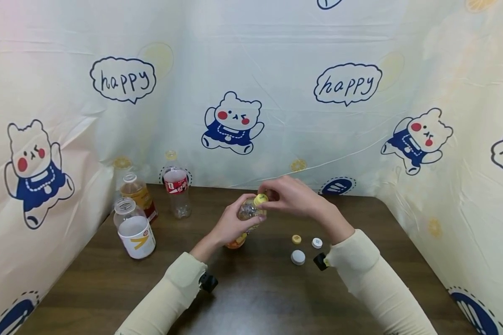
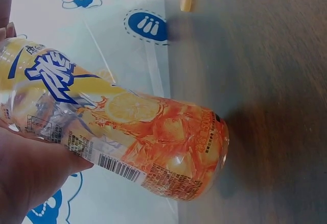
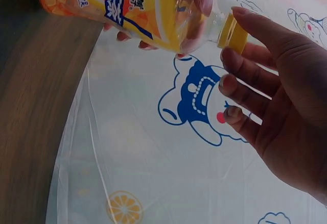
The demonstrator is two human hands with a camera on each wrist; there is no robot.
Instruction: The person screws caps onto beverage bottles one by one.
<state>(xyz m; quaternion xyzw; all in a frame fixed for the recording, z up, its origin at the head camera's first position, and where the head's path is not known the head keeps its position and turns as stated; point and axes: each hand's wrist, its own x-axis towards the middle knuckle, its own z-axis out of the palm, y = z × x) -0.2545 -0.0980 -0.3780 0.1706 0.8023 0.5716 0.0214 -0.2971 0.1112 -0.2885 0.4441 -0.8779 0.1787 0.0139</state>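
My left hand [image 1: 230, 224] grips the upper body of a plastic drink bottle [image 2: 148, 132] with a yellow and orange label showing lemon slices. The bottle leans, its base toward the table and its neck up to the right. On its neck sits a yellow cap [image 3: 233, 34], which my right hand [image 1: 292, 197] pinches between thumb and fingers. In the right wrist view the left fingertips [image 3: 145, 45] show along the bottle's side. The bottle looks clear, with no liquid visible in its upper part.
At the left stand a white-labelled bottle [image 1: 136, 237], a brown-labelled bottle [image 1: 140, 195] and a red-labelled bottle [image 1: 177, 186], all uncapped. Right of centre lie a yellow cap [image 1: 296, 239], a small white cap [image 1: 316, 243] and a larger white cap [image 1: 298, 257]. A printed cloth [image 1: 285, 139] hangs around the table.
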